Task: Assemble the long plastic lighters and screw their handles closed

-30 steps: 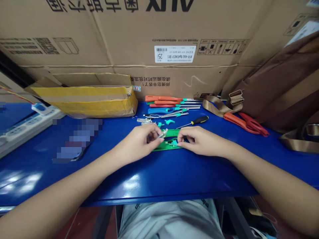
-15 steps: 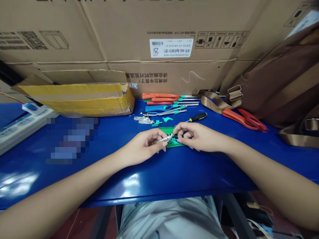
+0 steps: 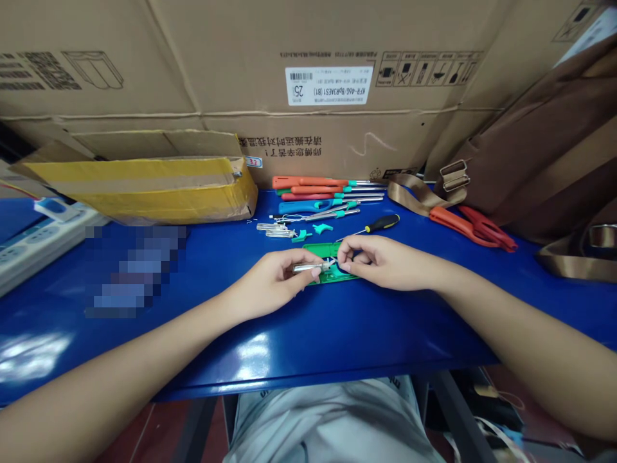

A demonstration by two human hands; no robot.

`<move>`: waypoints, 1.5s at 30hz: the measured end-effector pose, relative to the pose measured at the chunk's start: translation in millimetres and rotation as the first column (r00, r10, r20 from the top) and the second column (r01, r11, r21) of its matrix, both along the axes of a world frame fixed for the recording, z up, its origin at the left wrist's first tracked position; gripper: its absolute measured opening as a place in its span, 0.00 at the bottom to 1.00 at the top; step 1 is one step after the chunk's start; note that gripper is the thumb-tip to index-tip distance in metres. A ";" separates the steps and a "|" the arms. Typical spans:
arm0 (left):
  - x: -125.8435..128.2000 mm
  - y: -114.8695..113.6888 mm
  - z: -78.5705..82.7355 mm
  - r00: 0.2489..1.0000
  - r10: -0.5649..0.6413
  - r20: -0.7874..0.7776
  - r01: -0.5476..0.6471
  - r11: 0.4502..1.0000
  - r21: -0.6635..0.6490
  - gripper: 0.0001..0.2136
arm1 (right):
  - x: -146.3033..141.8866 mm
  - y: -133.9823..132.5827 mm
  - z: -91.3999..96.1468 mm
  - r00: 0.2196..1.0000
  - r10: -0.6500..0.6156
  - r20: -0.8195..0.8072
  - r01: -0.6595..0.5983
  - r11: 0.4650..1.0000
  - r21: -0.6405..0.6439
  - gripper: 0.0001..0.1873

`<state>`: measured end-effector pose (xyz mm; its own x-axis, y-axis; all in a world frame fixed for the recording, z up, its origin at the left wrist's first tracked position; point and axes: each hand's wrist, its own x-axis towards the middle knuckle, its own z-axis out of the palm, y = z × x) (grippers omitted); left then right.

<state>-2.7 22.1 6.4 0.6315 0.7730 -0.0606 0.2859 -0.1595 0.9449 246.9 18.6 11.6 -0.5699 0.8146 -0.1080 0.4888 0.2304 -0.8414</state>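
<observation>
My left hand (image 3: 277, 278) pinches a thin silver metal tool (image 3: 311, 266) that points right, its tip just over a small green plate (image 3: 328, 252) lying on the blue table (image 3: 313, 334). My right hand (image 3: 380, 260) is closed in a pinch right at that tip, fingers curled on something small I cannot make out. The two hands almost touch above the green plate.
Behind the hands lie orange and blue handled tools (image 3: 318, 193), a black and yellow screwdriver (image 3: 376, 226), small silver pieces (image 3: 274, 229) and teal bits (image 3: 322, 228). Orange pliers (image 3: 475, 228) and a brown strap (image 3: 424, 193) sit right. A yellow taped box (image 3: 144, 186) and power strip (image 3: 33, 238) are left; cardboard cartons (image 3: 313, 83) behind.
My left hand swung the silver tool from pointing up to lying level, and both hands drew together over the green plate. The view tipped down slightly.
</observation>
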 end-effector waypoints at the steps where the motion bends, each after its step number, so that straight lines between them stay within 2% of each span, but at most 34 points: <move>1: 0.1 -0.1 -0.1 1.000 0.002 0.001 -0.002 1.000 -0.002 0.13 | 0.0 0.0 0.4 1.000 0.008 -0.001 -0.008 1.000 -0.002 0.07; 10: 0.8 0.1 -0.1 1.000 0.013 0.009 -0.013 1.000 -0.009 0.13 | -1.5 -3.3 8.9 0.998 0.041 0.036 -0.042 0.999 0.019 0.05; 20: 1.7 -1.3 3.4 0.999 0.036 0.000 -0.036 0.999 -0.013 0.16 | -2.4 -3.7 11.1 0.998 0.039 0.051 -0.040 0.999 0.019 0.12; 27: 3.2 -2.3 8.8 0.999 0.034 -0.040 -0.033 0.999 0.042 0.16 | -5.1 -3.3 8.4 0.998 0.044 -0.044 -0.042 0.998 0.042 0.05; 45: 2.1 -3.1 10.3 0.997 0.048 -0.059 -0.048 0.999 -0.001 0.15 | -5.2 -4.7 9.0 0.999 0.036 -0.027 -0.035 0.999 0.034 0.05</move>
<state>-0.6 19.1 16.6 0.5888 0.8023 -0.0984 0.3483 -0.1421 0.9265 241.7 13.9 20.6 -0.6007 0.7968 -0.0645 0.4563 0.2755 -0.8461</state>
